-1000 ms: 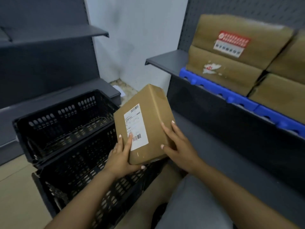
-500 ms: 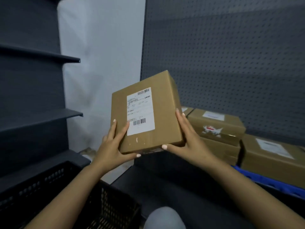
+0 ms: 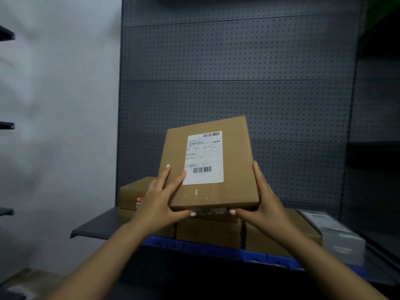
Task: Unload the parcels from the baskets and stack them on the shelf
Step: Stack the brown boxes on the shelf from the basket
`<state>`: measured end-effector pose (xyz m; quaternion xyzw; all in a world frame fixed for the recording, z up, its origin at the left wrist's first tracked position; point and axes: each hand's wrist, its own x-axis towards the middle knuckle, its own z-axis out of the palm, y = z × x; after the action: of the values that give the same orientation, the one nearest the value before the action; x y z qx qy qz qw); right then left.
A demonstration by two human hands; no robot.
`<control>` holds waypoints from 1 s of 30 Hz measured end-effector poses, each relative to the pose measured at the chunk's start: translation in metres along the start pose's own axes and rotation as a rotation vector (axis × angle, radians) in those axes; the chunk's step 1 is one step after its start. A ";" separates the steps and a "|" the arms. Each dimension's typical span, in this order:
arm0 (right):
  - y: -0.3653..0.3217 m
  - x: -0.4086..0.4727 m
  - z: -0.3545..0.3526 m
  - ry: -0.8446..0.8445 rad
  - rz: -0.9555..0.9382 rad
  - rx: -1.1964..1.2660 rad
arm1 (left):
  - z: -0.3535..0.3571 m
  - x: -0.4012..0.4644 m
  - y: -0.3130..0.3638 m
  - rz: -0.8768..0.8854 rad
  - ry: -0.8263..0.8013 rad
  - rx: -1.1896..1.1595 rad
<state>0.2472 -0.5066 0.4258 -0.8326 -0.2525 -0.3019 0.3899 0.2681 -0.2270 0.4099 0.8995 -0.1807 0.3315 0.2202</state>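
Cardboard parcel (image 3: 211, 167) is riding between my left hand (image 3: 161, 204) and right hand (image 3: 263, 202), fingers spread flat along its sides, thumbs underneath, label up, hovering over boxes (image 3: 208, 231) along the shelf (image 3: 97, 228) front edge for stacking.

I see the parcel (image 3: 229, 169) in plain brown cardboard, matt and smooth, with a white paper shipping label (image 3: 204, 158) stuck flat on its face and clear glossy tape along its near edge. The stacked parcels (image 3: 208, 231) below are the same dull cardboard; the rightmost one (image 3: 342, 239) looks grey-white with a slight sheen. Behind them the pegboard back panel (image 3: 238, 72) reads as dark grey painted metal, matt and perforated. The shelf (image 3: 97, 226) has the same matt grey finish, edged by a blue plastic strip (image 3: 216, 249). The left wall (image 3: 60, 105) is matt white.
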 end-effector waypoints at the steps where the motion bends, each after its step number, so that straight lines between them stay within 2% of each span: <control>1: 0.009 -0.002 -0.010 0.019 0.021 -0.007 | 0.009 0.010 0.009 0.023 -0.014 -0.007; 11: 0.118 -0.024 -0.089 0.164 0.253 -0.032 | 0.129 0.093 0.092 0.131 -0.237 -0.107; 22: 0.221 -0.036 -0.122 0.056 0.481 0.037 | 0.233 0.119 0.120 0.109 -0.459 -0.105; 26: 0.240 -0.037 -0.119 0.007 0.557 -0.050 | 0.251 0.118 0.121 0.100 -0.485 -0.057; 30: 0.251 -0.035 -0.117 0.059 0.545 -0.069 | 0.249 0.123 0.122 0.107 -0.471 -0.011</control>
<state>0.3518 -0.7499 0.3368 -0.8735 0.0026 -0.2185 0.4350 0.4277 -0.4796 0.3568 0.9399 -0.2762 0.1227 0.1587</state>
